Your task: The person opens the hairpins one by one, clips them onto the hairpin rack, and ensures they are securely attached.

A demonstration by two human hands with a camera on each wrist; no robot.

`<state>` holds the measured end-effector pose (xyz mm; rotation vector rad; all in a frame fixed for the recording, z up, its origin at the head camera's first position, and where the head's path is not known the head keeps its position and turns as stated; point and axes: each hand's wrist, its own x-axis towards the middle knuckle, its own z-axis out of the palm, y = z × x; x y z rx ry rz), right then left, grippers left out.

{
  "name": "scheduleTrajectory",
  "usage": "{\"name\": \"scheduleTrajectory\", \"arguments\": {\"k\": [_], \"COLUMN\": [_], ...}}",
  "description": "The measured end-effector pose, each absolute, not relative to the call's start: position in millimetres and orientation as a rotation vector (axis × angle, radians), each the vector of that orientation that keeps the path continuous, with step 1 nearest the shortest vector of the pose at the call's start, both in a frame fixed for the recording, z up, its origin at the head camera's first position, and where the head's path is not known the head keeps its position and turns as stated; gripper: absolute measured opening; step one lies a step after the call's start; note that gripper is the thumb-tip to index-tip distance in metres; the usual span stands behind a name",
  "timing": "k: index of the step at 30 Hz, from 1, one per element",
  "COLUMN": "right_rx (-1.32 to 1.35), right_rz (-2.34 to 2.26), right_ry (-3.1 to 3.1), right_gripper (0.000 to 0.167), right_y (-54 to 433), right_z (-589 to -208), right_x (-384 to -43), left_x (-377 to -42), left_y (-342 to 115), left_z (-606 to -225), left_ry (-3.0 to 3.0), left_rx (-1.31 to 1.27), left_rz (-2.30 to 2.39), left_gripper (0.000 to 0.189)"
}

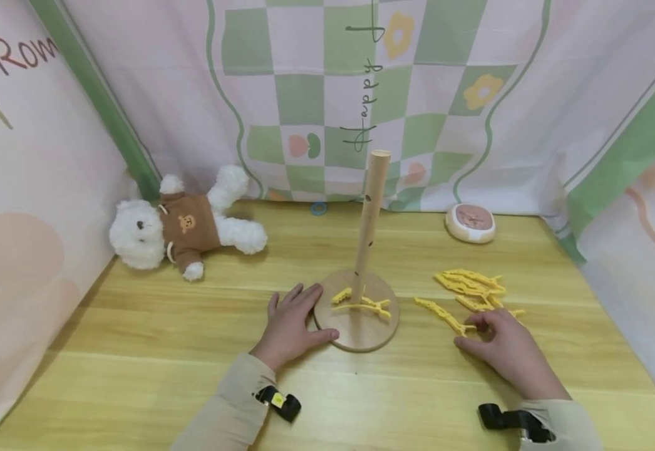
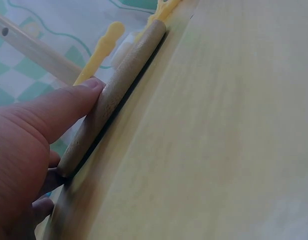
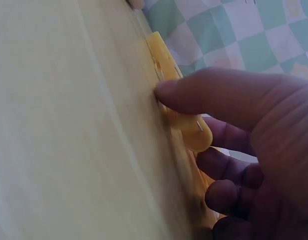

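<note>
A wooden post (image 1: 371, 225) with several small holes stands on a round wooden base (image 1: 358, 335). At the post's foot is a yellow alligator hair clip (image 1: 369, 307), one arm in front of the post and another part behind it. My left hand (image 1: 292, 326) rests on the base's left edge, thumb on the rim (image 2: 114, 97) and fingers stretched out along the side. With thumb and forefinger, my right hand (image 1: 508, 347) pinches the forked end of another yellow hair clip (image 1: 437, 311). That clip lies low at the table surface in the right wrist view.
Beyond the right hand lies a pile of yellow hair clips (image 1: 468, 282). A round white object with a brown top (image 1: 471, 223) stands at the back right. On the back left lies a white plush toy (image 1: 192, 225) in a brown top. A blue ring (image 1: 319, 208) is by the curtain.
</note>
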<state>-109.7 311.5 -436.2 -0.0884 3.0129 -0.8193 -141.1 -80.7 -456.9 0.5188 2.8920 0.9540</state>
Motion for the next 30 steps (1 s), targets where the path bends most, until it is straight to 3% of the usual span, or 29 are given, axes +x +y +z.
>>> {"name": "scheduleTrajectory", "arguments": {"k": [9,24,30], "right_rx": [0.092,-0.097,-0.110], "right_rz": [-0.956,-0.978,-0.823], "right_ry": [3.130,3.043,3.085], "right_gripper": [0.037,0.052,0.048], "right_y": [306.3,305.4,310.2], "right_z": [-433.2,-437.4,-435.3], "right_x": [-108.6,-108.5,-108.3], "left_x": [-141.6,-141.9,-141.9], "left_y": [-80.5,-80.6,-81.0], "left_z": [-457.2,-460.9,-459.8], "left_ry": [2.903,2.908,2.912], "left_rx": [0.525,0.533,0.535], "left_rz": [0.940,0.943,0.950], "left_gripper": [0.095,0.096,0.096]}}
